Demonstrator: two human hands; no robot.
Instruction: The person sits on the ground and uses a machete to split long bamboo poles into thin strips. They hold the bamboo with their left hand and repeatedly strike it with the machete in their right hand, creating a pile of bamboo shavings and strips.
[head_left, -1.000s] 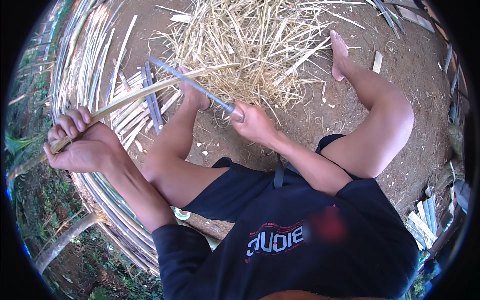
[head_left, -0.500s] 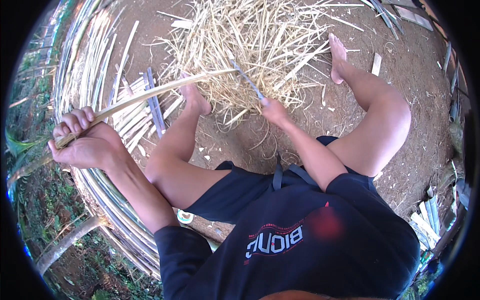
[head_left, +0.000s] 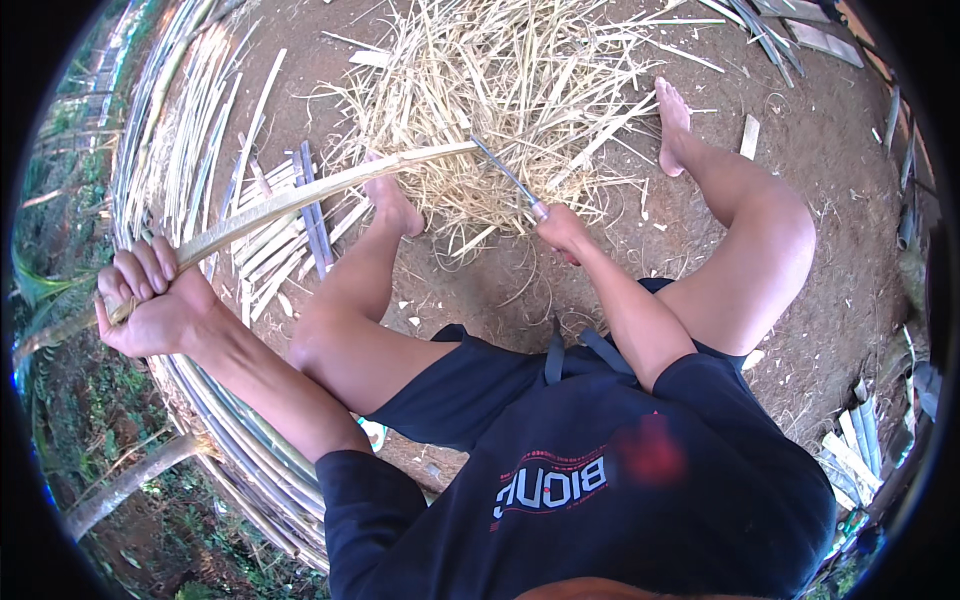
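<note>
My left hand (head_left: pixel 155 300) is wrapped round the near-left end of a long pale bamboo strip (head_left: pixel 300 195). The strip slants up to the right, over my left foot, and its far end lies over a heap of shavings (head_left: pixel 500 90). In my right hand (head_left: pixel 565 233) is a knife (head_left: pixel 507 172) with a narrow dark blade and a light-coloured collar; the fingers cover most of its handle. The blade points up and left, its tip by the strip's far end. Whether the edge touches the strip I cannot tell.
Split strips (head_left: pixel 205 130) and short pale slats (head_left: pixel 275 240) lie to the left. Long poles (head_left: pixel 240 440) curve along the left edge, with green plants (head_left: pixel 180 520) beyond. A flat offcut (head_left: pixel 749 136) rests by my right foot. More pieces (head_left: pixel 855 440) are stacked at right.
The knife and my right hand have shifted slightly right and down. My left hand has turned a little, and the strip has rolled to show more of its broad face.
</note>
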